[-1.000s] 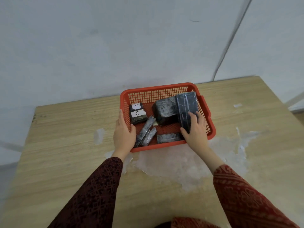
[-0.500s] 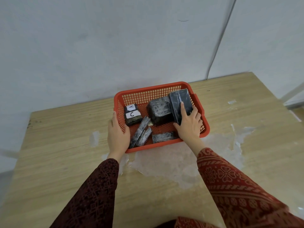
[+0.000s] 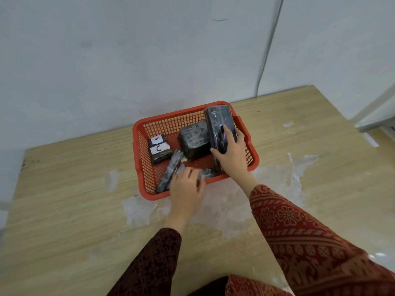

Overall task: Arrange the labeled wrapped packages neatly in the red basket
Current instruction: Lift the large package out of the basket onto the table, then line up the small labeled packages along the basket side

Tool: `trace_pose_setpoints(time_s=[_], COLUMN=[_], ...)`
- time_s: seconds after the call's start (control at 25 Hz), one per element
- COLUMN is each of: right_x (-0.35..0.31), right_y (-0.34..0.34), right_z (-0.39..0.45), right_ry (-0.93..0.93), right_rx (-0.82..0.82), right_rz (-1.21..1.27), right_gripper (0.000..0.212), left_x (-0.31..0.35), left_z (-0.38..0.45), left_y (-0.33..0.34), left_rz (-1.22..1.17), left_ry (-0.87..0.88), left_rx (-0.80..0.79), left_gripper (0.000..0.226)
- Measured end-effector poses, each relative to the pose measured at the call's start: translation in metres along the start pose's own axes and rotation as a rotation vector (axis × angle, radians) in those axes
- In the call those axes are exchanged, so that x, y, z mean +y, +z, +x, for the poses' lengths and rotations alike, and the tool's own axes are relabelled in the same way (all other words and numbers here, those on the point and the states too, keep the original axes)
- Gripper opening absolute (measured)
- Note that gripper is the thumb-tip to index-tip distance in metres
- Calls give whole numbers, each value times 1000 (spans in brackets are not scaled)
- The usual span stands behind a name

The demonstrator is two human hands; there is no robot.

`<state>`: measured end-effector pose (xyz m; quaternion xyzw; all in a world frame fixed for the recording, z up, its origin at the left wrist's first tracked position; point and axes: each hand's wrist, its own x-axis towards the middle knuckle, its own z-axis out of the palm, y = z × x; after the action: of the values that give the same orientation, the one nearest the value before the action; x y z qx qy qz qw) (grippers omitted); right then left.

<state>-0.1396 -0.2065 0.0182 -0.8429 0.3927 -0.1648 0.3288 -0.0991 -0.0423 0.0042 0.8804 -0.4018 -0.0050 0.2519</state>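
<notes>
A red mesh basket [image 3: 141, 159] sits on the wooden table near the wall. Inside it are black wrapped packages: two small ones with white labels A [image 3: 157, 138] and C [image 3: 159, 151] at the left, a blocky one [image 3: 193, 140] in the middle, and thin flat ones [image 3: 170, 170] leaning at the front. My right hand [image 3: 232, 155] grips a long flat package [image 3: 220, 127], tilted up on its end at the basket's right side. My left hand [image 3: 187, 189] reaches over the front rim, fingers on a small package [image 3: 208, 173] at the front; it is blurred.
The table [image 3: 64, 210] has pale peeled patches [image 3: 224, 210] in front of and right of the basket. A grey wall stands right behind the basket, with a cable [image 3: 267, 50] running down it. The table's right edge drops off at the far right.
My right hand has tipped the long flat package up from lying flat. My left hand has left the basket's left rim and moved right, over the front rim.
</notes>
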Motion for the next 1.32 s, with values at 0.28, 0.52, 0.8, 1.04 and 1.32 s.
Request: trace_pose_setpoints(time_s=[0.28, 0.52, 0.8, 1.04, 1.32], right_x=[32, 130, 139, 104, 14], right_y=[-84, -91, -67, -67, -36], right_z=[-21, -59, -62, -60, -46], right_ry=[-124, 321, 255, 67, -493], right_rx=[212, -11, -124, 29, -151], right_rz=[296, 86, -282, -118, 41], right_gripper=[71, 67, 69, 52, 24], left_x=[1, 2, 4, 8, -4], left_z=[-5, -5, -8, -8, -3], left_y=[12, 20, 25, 15, -19], left_rz=[203, 231, 257, 164, -170], left_ry=[77, 74, 35, -36, -52], left_rx=[59, 152, 208, 106, 150], left_gripper=[34, 39, 37, 38, 13])
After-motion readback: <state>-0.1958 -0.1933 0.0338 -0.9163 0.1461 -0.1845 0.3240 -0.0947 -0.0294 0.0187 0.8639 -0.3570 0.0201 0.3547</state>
